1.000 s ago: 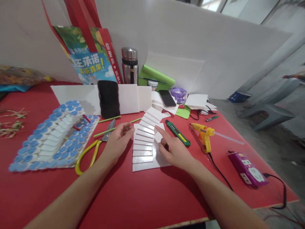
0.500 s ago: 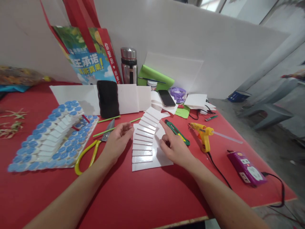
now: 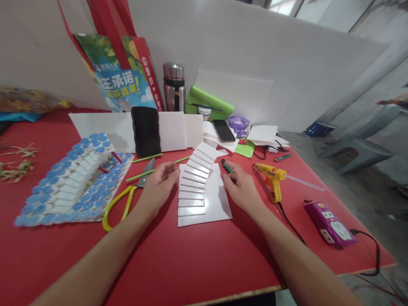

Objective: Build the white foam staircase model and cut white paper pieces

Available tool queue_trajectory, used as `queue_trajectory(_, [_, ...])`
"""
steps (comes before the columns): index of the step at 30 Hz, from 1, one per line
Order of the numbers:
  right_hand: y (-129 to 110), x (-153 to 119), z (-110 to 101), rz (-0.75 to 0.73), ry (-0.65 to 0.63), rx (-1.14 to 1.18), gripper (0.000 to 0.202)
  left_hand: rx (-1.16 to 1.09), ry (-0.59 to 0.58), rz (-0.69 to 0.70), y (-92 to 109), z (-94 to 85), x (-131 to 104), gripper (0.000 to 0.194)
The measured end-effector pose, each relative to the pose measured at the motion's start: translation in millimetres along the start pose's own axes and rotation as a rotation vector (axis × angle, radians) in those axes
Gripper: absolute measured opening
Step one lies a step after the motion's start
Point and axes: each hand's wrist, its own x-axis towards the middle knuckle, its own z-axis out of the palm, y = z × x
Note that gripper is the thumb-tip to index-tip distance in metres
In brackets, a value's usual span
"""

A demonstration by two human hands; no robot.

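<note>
A curved row of white foam-board strips (image 3: 193, 179), overlapping like stair treads, lies on a white board (image 3: 218, 197). My left hand (image 3: 161, 185) rests at the left edge of the strips, fingers loosely bent and apart, holding nothing. To the right of the board, my right hand (image 3: 242, 187) is closed over a green utility knife (image 3: 227, 166). Only the knife's far end shows; the hand covers the rest. Yellow-handled scissors (image 3: 129, 202) lie beside my left hand, with thin green sticks (image 3: 140, 175) by their blades.
At left sits a model (image 3: 68, 182) with white steps and blue discs. A yellow glue gun (image 3: 273, 178) and a purple power socket (image 3: 330, 227) lie right, with cords. Behind are a black phone (image 3: 145, 131), a steel flask (image 3: 174, 87), another phone (image 3: 224, 130) and a shopping bag (image 3: 123, 80).
My right hand has moved right, off the white board and onto the utility knife, its pointing finger now bent. My left hand has stayed in place. The view has shifted slightly.
</note>
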Motion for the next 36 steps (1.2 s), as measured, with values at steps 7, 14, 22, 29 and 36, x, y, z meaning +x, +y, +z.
queue_trajectory(7, [6,4,-1,0.034,-0.042,-0.064,0.039,0.026,0.094,0.061,2,-3.6,-1,0.038])
queue_trajectory(14, [6,5,0,0.020,-0.047,-0.118,0.041,-0.044,0.078,0.106,2,-4.5,-2,0.026])
queue_trajectory(22, [9,6,2,0.004,-0.047,-0.099,0.043,-0.187,-0.016,0.081,8,0.1,-7,0.038])
queue_trajectory(29, [7,5,2,-0.013,-0.042,-0.111,0.041,-0.134,0.158,0.094,11,-8.3,-4,0.034])
queue_trajectory(36, [11,3,4,-0.016,-0.021,-0.037,0.043,-0.163,0.212,0.139,7,-10.0,0,0.029])
